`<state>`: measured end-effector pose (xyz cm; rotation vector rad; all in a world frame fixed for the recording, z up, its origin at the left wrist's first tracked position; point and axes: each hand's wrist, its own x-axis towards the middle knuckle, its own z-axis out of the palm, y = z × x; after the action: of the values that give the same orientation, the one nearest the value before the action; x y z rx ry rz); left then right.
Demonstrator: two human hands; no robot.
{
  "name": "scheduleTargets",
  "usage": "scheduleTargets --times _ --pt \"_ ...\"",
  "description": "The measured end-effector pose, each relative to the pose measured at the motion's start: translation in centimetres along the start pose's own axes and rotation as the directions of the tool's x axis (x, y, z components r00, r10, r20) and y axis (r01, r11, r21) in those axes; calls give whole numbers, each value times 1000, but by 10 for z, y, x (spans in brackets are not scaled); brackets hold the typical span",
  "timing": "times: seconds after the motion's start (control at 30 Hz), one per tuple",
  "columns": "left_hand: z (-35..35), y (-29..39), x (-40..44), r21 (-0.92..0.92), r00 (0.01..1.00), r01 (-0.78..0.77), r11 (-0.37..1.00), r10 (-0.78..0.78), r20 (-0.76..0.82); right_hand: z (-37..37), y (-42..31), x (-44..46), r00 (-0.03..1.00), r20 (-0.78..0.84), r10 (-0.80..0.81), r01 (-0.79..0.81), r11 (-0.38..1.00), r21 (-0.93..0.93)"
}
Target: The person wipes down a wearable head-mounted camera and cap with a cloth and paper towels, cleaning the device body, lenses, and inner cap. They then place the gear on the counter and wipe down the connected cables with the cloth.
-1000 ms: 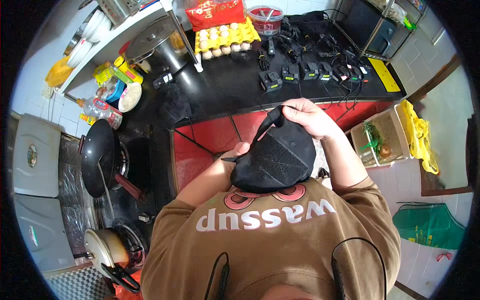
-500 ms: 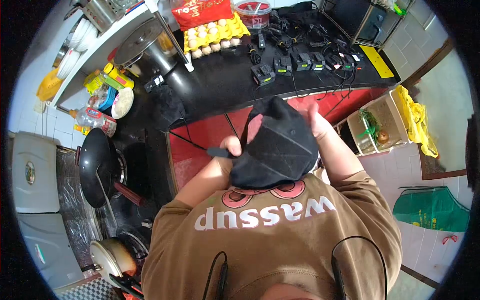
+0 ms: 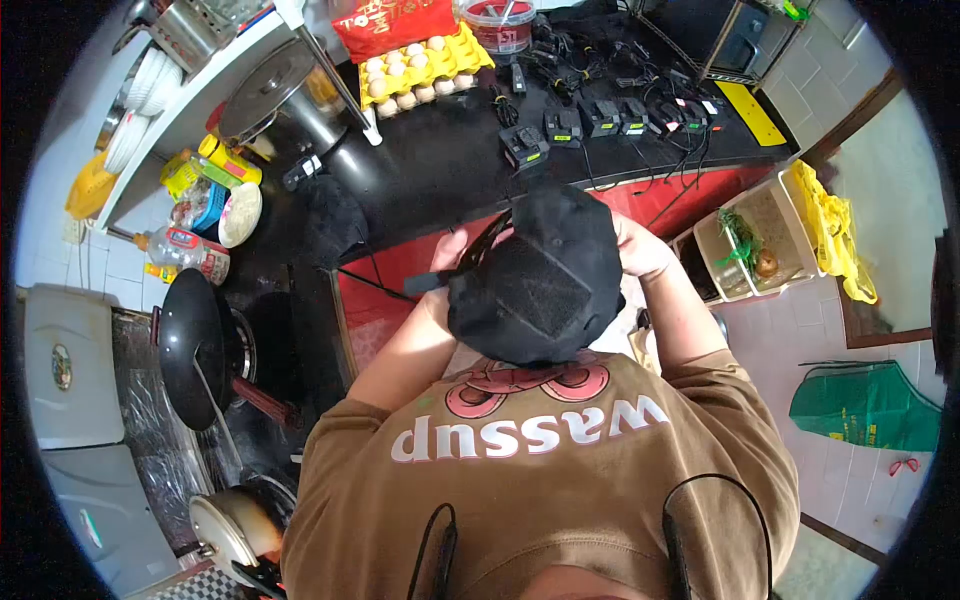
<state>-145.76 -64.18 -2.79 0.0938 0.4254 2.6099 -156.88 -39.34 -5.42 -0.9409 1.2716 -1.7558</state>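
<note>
A black cap (image 3: 555, 285) is in front of my chest, between my two hands, with its rounded crown facing me. My left hand (image 3: 450, 250) is at the cap's left edge, fingers partly hidden behind it and closed on it. A dark strip (image 3: 425, 285) lies across the left wrist. On the other side, my right hand (image 3: 632, 245) has its fingers bent around the cap's right edge. The cap hides most of both hands' fingertips.
A black counter (image 3: 430, 170) holds an egg tray (image 3: 470, 55), several battery chargers (image 3: 563, 127) and tangled cables. To the left are a wok (image 3: 190, 350) and a pot (image 3: 235, 530). A cream bin (image 3: 745, 285) with vegetables stands at the right.
The cap has turned and shifted slightly left. My right hand, open beside it before, now has its fingers at its edge. My left hand has moved up behind the cap's left edge.
</note>
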Motion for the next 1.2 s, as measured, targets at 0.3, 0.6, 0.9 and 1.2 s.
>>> scheduleTargets --times 0.3,0.6,0.9,1.2 --pt "-4 40 3 175 974 -40 984 -1 226 3 -55 2 964 -260 -47 16 992 -123" --pt "55 57 25 982 997 -24 188 70 11 -16 -85 19 763 -578 -288 137 947 -292" --pt "92 48 233 832 892 -444 -332 -255 374 -203 -153 41 793 -493 -358 -200 612 -766" --pt "121 68 455 832 919 -391 -393 -129 371 -384 -191 97 823 -568 -12 370 770 520"
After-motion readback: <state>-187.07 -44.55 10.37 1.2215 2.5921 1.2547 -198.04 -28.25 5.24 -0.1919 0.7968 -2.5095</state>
